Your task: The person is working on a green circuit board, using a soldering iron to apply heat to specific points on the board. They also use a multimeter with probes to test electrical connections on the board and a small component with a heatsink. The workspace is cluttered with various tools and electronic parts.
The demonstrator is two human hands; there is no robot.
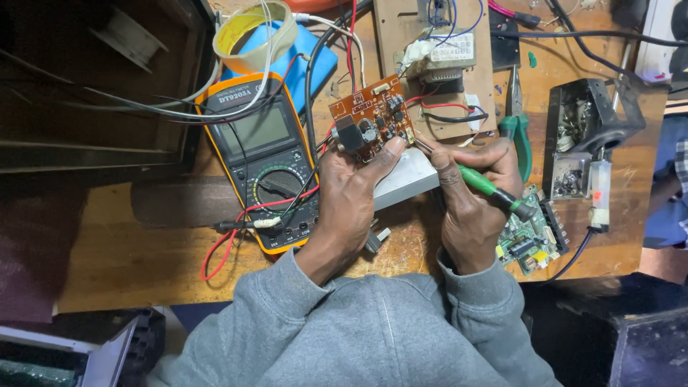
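**Iron tip at the board's edge**

The left hand (351,193) grips a brown board (371,118), tilted above the desk (143,251) beside a yellow meter (261,158). The right hand (476,197) is closed around a green-handled iron (487,185), its tip touching the board's right edge.

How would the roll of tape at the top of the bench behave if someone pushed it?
The roll of tape lies flat, partly on a blue pad, so it would probably slide, not roll. It looks hollow and thin-walled, likely light. White wires cross it and might drag along.
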